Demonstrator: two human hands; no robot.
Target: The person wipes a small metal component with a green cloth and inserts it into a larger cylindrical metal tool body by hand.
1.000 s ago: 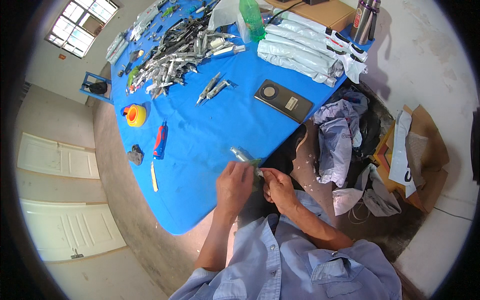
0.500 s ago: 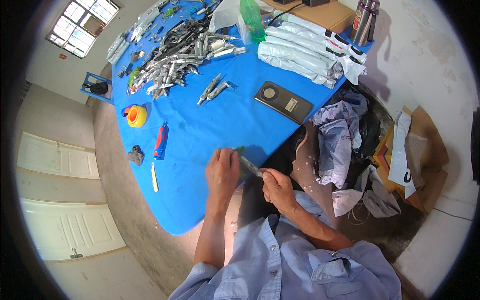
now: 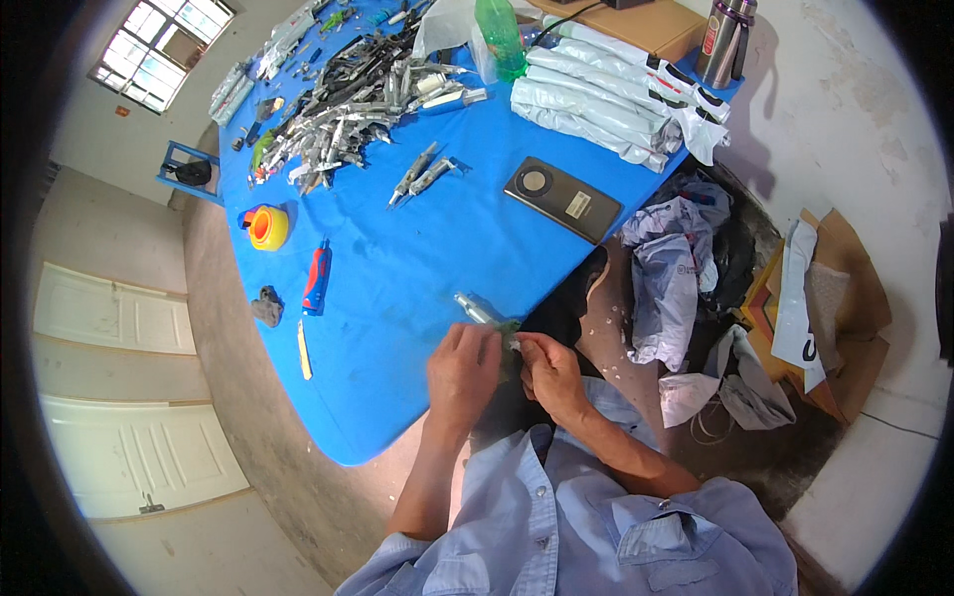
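My left hand [image 3: 465, 370] is closed at the table's near edge, its fingers slightly blurred. A slim silver tool [image 3: 475, 310] pokes out beyond its fingertips, over the blue cloth. Between the two hands shows a bit of green material [image 3: 507, 327], too blurred to name. My right hand [image 3: 553, 375] pinches beside it with thumb and forefinger; a small whitish end shows at the fingertips, and the rest is hidden. Farther up lie two similar silver tools [image 3: 422, 176], side by side and apart from the hands.
The blue cloth [image 3: 368, 268] carries a large pile of silver tools [image 3: 343, 134], a phone [image 3: 563, 199], a yellow tape roll [image 3: 266, 228], a red-blue handled tool [image 3: 316, 278] and a grey lump [image 3: 267, 307]. White packages [image 3: 596, 109], a green bottle [image 3: 500, 40] and a flask [image 3: 726, 45] stand farther back.
The silver tool, earlier stretching between my hands, now points away past my left fingertips. My left hand has come nearer and rightward, closer to my right hand.
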